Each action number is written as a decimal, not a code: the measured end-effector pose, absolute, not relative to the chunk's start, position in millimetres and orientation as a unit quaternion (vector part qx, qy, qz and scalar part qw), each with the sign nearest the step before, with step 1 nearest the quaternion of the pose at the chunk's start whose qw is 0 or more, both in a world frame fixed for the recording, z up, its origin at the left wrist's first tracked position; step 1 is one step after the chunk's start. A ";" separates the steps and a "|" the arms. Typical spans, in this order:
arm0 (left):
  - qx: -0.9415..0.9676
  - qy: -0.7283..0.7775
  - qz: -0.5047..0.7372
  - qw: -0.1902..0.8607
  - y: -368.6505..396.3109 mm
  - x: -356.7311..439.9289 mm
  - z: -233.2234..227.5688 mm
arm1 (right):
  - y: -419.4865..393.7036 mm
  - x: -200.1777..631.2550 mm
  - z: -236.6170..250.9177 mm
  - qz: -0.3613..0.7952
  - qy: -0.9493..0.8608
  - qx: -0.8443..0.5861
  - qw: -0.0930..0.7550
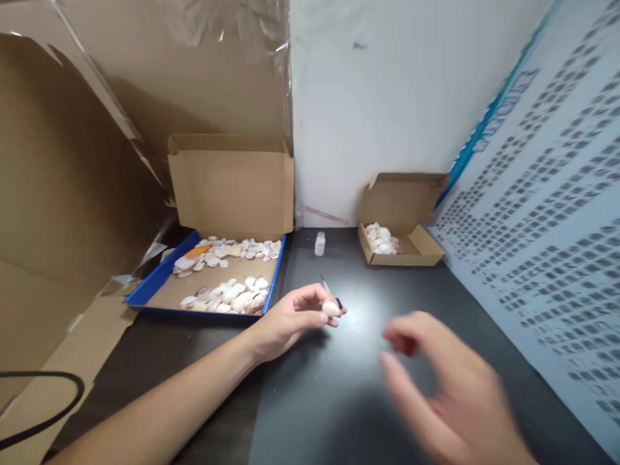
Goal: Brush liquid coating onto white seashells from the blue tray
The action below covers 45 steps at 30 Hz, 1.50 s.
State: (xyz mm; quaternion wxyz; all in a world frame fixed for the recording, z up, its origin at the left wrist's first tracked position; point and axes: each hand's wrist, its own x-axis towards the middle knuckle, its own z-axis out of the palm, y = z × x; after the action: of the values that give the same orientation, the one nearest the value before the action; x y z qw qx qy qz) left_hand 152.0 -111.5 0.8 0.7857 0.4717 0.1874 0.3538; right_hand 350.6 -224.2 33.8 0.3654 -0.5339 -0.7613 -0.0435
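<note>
A dark counter (310,400) fills the near part of the scene, bounded by a white wall at the far side and a printed panel (547,239) slanting along the right. Brown cardboard sheets (62,194) stand at the left.

At the far left of the counter sits a large cardboard box with a blue rim (152,281), its lid flap raised behind it. Many pale shells (227,248) lie inside in two loose rows, one along the far side and one along the near side. At the far right, well apart from it, stands a smaller open cardboard box (416,248) with a small heap of shells (382,237) in its left part.

The left hand (290,320) reaches in from the near left, forearm resting low over the counter, near the right corner of the blue-rimmed box. Its fingers (317,298) are closed narrowly on a single pale shell (330,309), pinched between thumb and fingertips just above the counter. The right hand (436,381) hangs nearer and to the right, blurred, its fingers loosely curled and holding nothing visible.

Between the two boxes, near the far wall, a small clear bottle (320,243) stands upright. A thin dark tool (325,284) lies on the counter just beyond the held shell.
</note>
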 end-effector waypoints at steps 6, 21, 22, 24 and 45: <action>0.508 0.176 0.354 0.765 -111.0 149.9 1.5 | -157.0 333.4 20.6 -0.092 -0.812 -0.523 0.242; 0.506 0.293 0.300 0.754 -98.4 153.5 -9.3 | -115.0 374.3 -7.2 0.091 -0.706 -0.530 0.460; 0.508 0.309 0.295 0.748 -97.0 154.6 -11.5 | -115.9 377.4 -6.3 0.089 -0.707 -0.525 0.466; 0.507 0.331 0.293 0.739 -94.9 156.5 -15.5 | -119.9 379.5 -5.1 0.088 -0.723 -0.494 0.474; 0.567 0.333 0.252 0.710 -92.7 154.8 -20.5 | -127.6 364.7 -13.6 0.244 -0.694 -0.470 0.488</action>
State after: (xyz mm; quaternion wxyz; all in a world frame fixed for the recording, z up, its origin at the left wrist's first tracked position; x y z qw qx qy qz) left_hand 154.8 -92.7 -20.5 0.7102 0.5670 0.3329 0.2518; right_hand 364.7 -127.6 -13.6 0.4877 -0.4704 -0.6938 0.2440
